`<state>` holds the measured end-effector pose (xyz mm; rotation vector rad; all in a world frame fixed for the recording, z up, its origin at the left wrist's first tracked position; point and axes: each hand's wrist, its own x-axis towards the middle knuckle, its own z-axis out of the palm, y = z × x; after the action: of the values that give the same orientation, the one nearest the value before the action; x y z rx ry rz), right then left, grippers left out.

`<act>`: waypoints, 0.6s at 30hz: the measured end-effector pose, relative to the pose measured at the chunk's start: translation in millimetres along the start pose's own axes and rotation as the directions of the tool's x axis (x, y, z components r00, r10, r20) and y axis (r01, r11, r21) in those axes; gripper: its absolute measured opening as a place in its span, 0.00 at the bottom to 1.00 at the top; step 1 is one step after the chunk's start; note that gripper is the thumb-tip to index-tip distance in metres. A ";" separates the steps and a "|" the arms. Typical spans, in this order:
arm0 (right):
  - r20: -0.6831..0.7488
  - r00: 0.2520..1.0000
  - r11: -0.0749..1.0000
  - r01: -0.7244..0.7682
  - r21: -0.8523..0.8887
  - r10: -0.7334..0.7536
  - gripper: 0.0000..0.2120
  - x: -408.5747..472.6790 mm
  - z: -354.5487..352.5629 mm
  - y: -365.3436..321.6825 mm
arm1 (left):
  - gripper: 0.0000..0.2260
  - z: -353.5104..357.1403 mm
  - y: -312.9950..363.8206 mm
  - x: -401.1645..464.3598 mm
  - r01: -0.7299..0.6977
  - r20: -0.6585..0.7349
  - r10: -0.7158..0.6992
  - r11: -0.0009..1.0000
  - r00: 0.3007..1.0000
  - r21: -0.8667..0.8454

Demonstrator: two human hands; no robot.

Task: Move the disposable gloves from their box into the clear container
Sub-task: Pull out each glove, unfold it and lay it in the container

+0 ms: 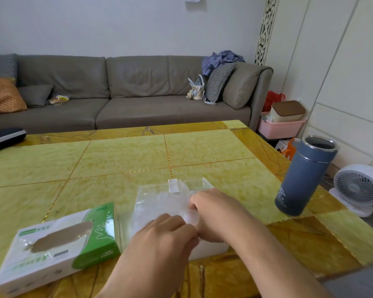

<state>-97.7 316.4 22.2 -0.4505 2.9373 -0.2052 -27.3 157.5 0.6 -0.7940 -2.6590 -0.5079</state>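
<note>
The white and green glove box (58,244) lies on the table at the lower left, its oval opening facing up. To its right stands the clear container (155,196), with thin clear disposable gloves (159,204) bunched inside. My left hand (166,235) and my right hand (215,214) are both over the container's near end, fingers curled down onto the clear gloves. The hands hide the container's near rim and part of the gloves.
A blue-grey open tumbler (304,177) stands near the table's right edge. The yellow tiled table (127,158) stretches away toward a grey sofa (125,93). A white fan (357,188) sits on the floor to the right.
</note>
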 end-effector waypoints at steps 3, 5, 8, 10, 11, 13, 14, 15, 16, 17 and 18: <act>-0.010 1.000 0.999 -0.013 0.051 0.014 0.09 1.3 1.8 3.8 | 0.06 -0.2 -15.6 -1.8 0.099 0.013 -0.100 0.994 0.995 0.051; -0.004 1.000 0.999 -0.011 0.053 0.012 0.13 1.6 2.4 6.1 | 0.05 -3.0 -21.9 -1.8 0.164 0.072 -0.168 0.985 0.983 0.062; 0.012 1.000 0.998 0.023 0.060 -0.024 0.20 -0.8 -0.8 8.2 | 0.09 -12.3 -27.8 5.2 0.321 0.168 -0.312 0.947 0.935 -0.030; 0.006 0.998 0.998 0.056 0.035 -0.056 0.20 -3.1 -1.8 7.0 | 0.10 -17.7 -28.6 15.0 0.403 0.317 -0.380 0.915 0.869 -0.009; 0.003 0.998 0.998 0.068 0.010 -0.068 0.22 -4.6 -1.6 5.0 | 0.10 -20.2 -27.0 18.9 0.422 0.366 -0.397 0.907 0.842 0.014; 0.033 0.997 0.997 0.071 -0.036 -0.070 0.26 -5.8 -1.1 -0.1 | 0.10 -22.1 -20.4 24.6 0.407 0.360 -0.404 0.911 0.841 0.072; 0.074 0.996 0.997 0.063 -0.052 -0.059 0.29 -4.6 -1.9 -2.7 | 0.09 -23.7 -13.4 27.0 0.379 0.296 -0.393 0.919 0.870 0.107; 0.126 0.991 0.996 0.055 -0.072 -0.045 0.31 -2.7 -3.0 -5.8 | 0.07 -23.9 -5.3 28.8 0.347 0.222 -0.369 0.928 0.902 0.132; 0.170 0.985 0.995 0.047 -0.087 -0.032 0.32 -0.3 -4.4 -8.1 | 0.06 -21.3 1.1 30.7 0.329 0.165 -0.349 0.935 0.922 0.135; 0.197 0.980 0.995 0.039 -0.094 -0.019 0.32 1.7 -5.4 -9.5 | 0.06 -16.2 4.8 32.3 0.337 0.147 -0.354 0.933 0.924 0.129; 0.204 0.979 0.995 0.032 -0.092 -0.012 0.32 2.8 -5.8 -9.8 | 0.06 -10.7 6.1 33.8 0.376 0.166 -0.393 0.918 0.904 0.126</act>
<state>-98.6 306.9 29.0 -0.4866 2.7501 -0.0194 -48.5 173.3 24.9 -0.2952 -3.0081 -0.4164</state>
